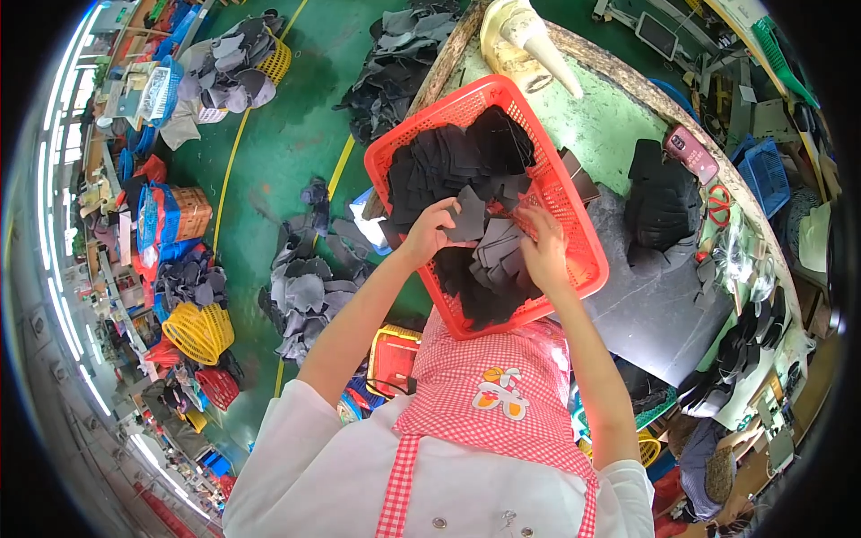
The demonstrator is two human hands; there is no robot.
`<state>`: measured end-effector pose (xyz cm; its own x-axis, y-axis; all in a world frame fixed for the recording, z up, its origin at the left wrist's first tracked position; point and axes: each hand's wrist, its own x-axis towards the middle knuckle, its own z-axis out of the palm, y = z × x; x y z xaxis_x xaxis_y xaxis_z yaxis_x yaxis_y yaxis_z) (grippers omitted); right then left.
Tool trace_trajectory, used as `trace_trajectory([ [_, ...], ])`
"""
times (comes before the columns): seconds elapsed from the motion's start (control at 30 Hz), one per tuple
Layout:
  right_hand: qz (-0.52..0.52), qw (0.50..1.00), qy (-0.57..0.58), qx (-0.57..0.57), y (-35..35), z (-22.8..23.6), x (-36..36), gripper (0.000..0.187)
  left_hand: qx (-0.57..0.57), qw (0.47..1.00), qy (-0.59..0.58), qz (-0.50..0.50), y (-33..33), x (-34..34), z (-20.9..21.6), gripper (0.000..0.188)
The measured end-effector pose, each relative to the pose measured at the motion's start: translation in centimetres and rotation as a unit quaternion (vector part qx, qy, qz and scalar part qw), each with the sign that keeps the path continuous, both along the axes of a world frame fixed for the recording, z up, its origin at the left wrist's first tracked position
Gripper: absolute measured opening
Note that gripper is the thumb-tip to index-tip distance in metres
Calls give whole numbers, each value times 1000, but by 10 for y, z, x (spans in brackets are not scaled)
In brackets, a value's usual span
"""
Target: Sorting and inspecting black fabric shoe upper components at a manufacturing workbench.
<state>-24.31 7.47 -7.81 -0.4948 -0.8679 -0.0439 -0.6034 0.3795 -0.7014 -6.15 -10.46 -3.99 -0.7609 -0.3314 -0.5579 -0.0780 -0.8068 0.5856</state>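
Observation:
A red plastic basket full of dark grey and black cut fabric pieces rests on the edge of a round table, close to my chest. My left hand holds a flat grey fabric piece lifted over the basket's middle. My right hand reaches into the basket at the right, with its fingers on the stack of grey pieces. Both hands are close together, over the heap.
The table carries a dark mat, a pile of black pieces, red scissors, a small red device and a cream cone-shaped object. Heaps of grey pieces and yellow, red and blue baskets lie on the green floor at left.

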Motion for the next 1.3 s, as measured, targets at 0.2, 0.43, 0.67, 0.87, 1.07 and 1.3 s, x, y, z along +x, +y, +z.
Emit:
trace_trajectory([
  [0.2, -18, 913, -403, -50, -45, 37, -8, 25, 31, 993, 98, -62, -4, -5, 26, 35],
  [0.43, -47, 921, -381, -62, -43, 42, -10, 19, 45, 992, 114, -20, -1, 3, 22, 46],
  [0.67, -84, 893, -435, -76, -40, 57, -17, 20, 89, 986, 138, -36, -11, 8, 45, 31],
  [0.87, -157, 876, -454, -36, -40, 61, -27, 19, 34, 994, 100, -28, -10, 8, 54, 18],
  [1.07, -161, 882, -434, -86, -48, 55, -31, 20, -62, 994, 60, -60, -5, 8, 68, 17],
  [1.3, -141, 877, -451, -85, -60, 60, -31, 16, -120, 990, 64, -48, -3, 3, 85, 17],
])
